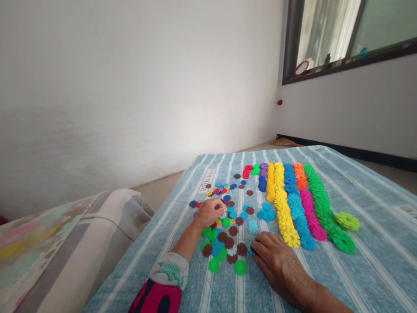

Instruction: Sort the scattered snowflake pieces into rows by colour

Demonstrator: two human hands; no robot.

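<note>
Small plastic snowflake discs lie on a blue striped cloth [358, 204]. My left hand [210, 214] reaches into the loose mixed pile of discs [228, 226], fingers curled and pinched on a disc I cannot make out. My right hand [280, 258] rests flat on the cloth, fingers stretched toward the pile's right edge near a light blue disc [252, 226]. Beyond it run sorted rows: yellow [280, 195], blue [295, 204], pink [311, 213], orange [299, 174], green [322, 200], with short purple [263, 171] and red [247, 170] groups.
A rolled grey and patterned bedding bundle [97, 234] lies left of the cloth. White walls stand behind, with a dark-framed window [342, 34] at the upper right. Bare floor [156, 187] shows past the cloth's far edge.
</note>
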